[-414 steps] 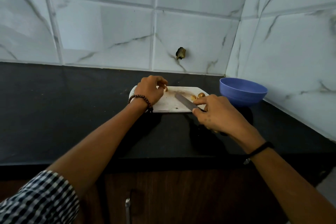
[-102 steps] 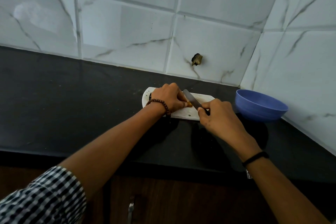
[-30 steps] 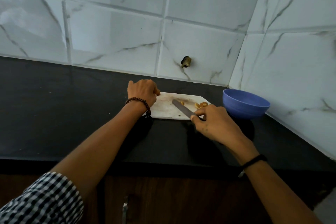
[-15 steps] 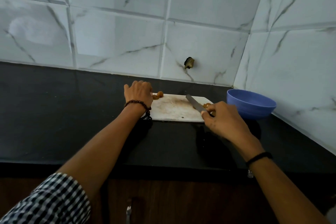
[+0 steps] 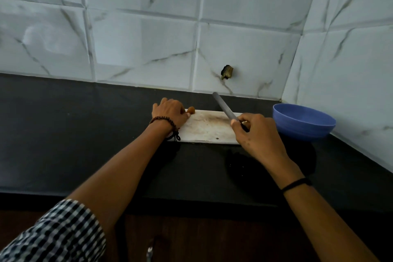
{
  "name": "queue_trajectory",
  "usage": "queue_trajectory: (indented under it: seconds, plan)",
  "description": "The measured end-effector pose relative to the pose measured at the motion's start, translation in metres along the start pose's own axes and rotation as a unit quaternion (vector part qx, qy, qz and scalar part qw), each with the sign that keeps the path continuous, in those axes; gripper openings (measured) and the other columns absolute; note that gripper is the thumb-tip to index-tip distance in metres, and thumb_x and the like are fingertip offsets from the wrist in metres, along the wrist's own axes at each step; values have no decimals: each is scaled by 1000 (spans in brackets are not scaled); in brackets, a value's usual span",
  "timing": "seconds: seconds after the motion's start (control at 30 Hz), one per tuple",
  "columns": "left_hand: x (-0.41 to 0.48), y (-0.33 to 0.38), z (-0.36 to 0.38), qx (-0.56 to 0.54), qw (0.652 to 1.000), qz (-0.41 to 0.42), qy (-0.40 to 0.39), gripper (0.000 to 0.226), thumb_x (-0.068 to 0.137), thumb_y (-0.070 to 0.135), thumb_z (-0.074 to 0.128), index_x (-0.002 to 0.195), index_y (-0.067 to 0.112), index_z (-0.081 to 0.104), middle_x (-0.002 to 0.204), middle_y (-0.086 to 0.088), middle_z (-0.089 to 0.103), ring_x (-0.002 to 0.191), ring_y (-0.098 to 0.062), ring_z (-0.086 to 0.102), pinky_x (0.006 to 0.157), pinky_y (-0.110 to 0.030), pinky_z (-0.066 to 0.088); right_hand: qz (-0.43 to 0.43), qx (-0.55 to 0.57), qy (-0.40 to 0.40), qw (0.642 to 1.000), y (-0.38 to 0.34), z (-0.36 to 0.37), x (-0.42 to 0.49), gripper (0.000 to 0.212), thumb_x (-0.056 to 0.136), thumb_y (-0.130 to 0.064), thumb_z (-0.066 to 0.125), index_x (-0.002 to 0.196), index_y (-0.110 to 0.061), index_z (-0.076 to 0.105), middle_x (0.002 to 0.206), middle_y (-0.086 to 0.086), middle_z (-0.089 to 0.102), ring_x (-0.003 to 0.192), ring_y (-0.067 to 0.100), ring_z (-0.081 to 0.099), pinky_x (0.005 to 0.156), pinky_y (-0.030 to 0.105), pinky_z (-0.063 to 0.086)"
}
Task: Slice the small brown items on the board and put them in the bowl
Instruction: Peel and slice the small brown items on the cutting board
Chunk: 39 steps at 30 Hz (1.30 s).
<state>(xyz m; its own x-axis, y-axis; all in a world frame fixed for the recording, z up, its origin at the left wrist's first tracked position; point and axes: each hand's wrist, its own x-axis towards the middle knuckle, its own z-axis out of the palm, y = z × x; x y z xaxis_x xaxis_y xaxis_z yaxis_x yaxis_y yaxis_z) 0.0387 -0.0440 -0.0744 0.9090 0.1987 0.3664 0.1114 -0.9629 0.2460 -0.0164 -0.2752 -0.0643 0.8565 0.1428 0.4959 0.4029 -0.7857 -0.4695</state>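
A white cutting board [image 5: 209, 128] lies on the black counter. One small brown item [image 5: 191, 110] sits at its far left corner, touching the fingertips of my left hand [image 5: 170, 112], which rests on the board's left end with curled fingers. My right hand [image 5: 258, 134] grips a knife [image 5: 224, 106] by the handle at the board's right end. The blade is raised and points up and to the left. A bit of brown shows beside my right hand's fingers. A blue bowl [image 5: 304, 122] stands right of the board; its inside is not visible.
White marble tiles form the back and right walls, meeting in a corner behind the bowl. A small dark fitting [image 5: 227, 71] sticks out of the back wall. The counter's front edge [image 5: 191, 200] runs above brown cabinet doors.
The knife blade has lifted off the board and now points up and left. My right hand stays at the board's right end. My left hand still rests on the left end.
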Motion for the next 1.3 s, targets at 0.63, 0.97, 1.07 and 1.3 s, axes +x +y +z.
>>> queue_trajectory:
  seconds: [0.63, 0.97, 1.07, 1.3]
  plan:
    - [-18, 27, -7, -225, 951, 175, -122, 17, 91, 38, 62, 102, 35, 75, 102, 17, 65, 90, -2, 57, 81, -13, 41, 66, 115, -70, 989, 5, -7, -7, 21, 98, -36, 58, 105, -21, 70, 69, 4, 71, 40, 7, 56, 42, 15, 43]
    - [-19, 24, -13, -249, 952, 138, -113, 11, 74, 45, 79, 83, 38, 78, 85, 14, 72, 92, -14, 62, 87, -31, 52, 91, 140, -113, 979, 3, -6, -8, 11, 96, -33, 60, 95, -25, 68, 72, 6, 73, 49, 13, 59, 47, 20, 49]
    - [-19, 25, -13, -246, 954, 136, -101, 7, 72, 43, 81, 70, 43, 74, 71, 25, 69, 86, -10, 63, 81, -29, 53, 84, 140, -120, 979, 0, -6, -10, 14, 95, -32, 61, 95, -22, 70, 73, 8, 73, 52, 16, 62, 50, 23, 53]
    - [-19, 26, -11, -239, 959, 136, -75, 7, 71, 46, 81, 72, 42, 76, 73, 21, 70, 72, -2, 57, 73, -27, 53, 60, 105, -112, 986, -4, -5, -13, 16, 96, -30, 60, 99, -18, 71, 74, 10, 72, 56, 19, 66, 52, 29, 57]
